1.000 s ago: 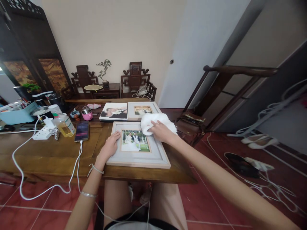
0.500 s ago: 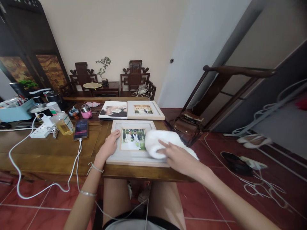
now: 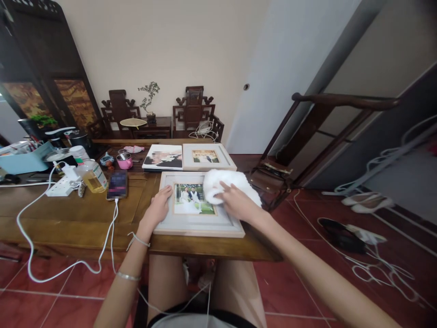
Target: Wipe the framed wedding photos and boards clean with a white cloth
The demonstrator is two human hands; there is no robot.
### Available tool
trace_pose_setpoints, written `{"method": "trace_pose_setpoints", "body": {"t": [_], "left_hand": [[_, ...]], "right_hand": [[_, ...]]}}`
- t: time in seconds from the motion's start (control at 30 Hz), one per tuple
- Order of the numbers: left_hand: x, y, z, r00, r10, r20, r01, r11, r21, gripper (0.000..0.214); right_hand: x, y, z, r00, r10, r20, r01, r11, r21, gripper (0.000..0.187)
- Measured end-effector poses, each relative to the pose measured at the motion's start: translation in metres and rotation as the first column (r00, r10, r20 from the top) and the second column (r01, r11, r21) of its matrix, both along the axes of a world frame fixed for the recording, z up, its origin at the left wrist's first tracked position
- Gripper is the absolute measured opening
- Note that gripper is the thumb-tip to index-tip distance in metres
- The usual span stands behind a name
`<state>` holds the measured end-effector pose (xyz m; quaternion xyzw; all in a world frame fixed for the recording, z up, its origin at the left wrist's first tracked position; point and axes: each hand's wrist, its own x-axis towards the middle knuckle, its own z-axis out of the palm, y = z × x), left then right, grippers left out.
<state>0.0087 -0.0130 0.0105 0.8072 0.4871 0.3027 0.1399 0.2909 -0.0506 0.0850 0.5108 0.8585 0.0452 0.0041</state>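
Note:
A light wooden picture frame (image 3: 200, 228) lies flat near the table's front edge, with a photo of two people (image 3: 193, 200) at its centre. My left hand (image 3: 160, 205) grips the frame's left side, fingers over the rim. A fluffy white cloth (image 3: 235, 180) is bunched under my right hand (image 3: 241, 202), which is closed on it with the index finger stretched along the top. The cloth rests on the frame's upper right part and covers that corner and the photo's right edge.
Behind the frame lie a second picture frame (image 3: 225, 163) and a photo album (image 3: 163, 157). To the left are a phone (image 3: 117, 184) on a charging cable, a bottle of yellow liquid (image 3: 94, 176), a power strip (image 3: 63, 187) and a pink cup (image 3: 124, 160). A wooden chair (image 3: 314, 123) stands at right.
My right hand has slid the cloth up and slightly left over the frame, uncovering the photo's lower right. My left hand stays on the frame's left side.

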Motion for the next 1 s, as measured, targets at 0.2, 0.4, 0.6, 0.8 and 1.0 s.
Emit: {"method": "trace_pose_setpoints", "body": {"t": [0.2,0.4,0.6,0.8,1.0], "left_hand": [[0.002,-0.004,0.006,1.000,0.005,-0.028,-0.005,1.000,-0.001,0.056],[-0.002,-0.002,0.008,0.999,-0.039,-0.011,0.038,0.999,-0.026,0.059],[-0.003,0.000,0.009,0.998,-0.059,-0.030,0.059,0.998,-0.014,0.061],[-0.002,0.002,0.012,0.996,-0.066,-0.062,0.069,0.997,0.038,0.061],[-0.002,0.003,0.009,0.996,-0.069,-0.051,0.071,0.996,0.053,0.062]], "right_hand": [[0.001,-0.083,0.012,0.991,0.075,-0.107,-0.091,0.985,-0.146,0.063],[0.003,-0.023,-0.001,0.982,-0.076,-0.171,0.061,0.994,-0.093,0.062],[-0.033,0.066,0.004,0.979,-0.159,-0.131,0.163,0.986,0.023,0.053],[-0.109,0.081,0.015,0.989,0.038,-0.141,-0.038,0.999,0.002,0.047],[-0.092,0.082,0.016,0.990,-0.003,-0.141,0.000,1.000,-0.024,0.045]]}}
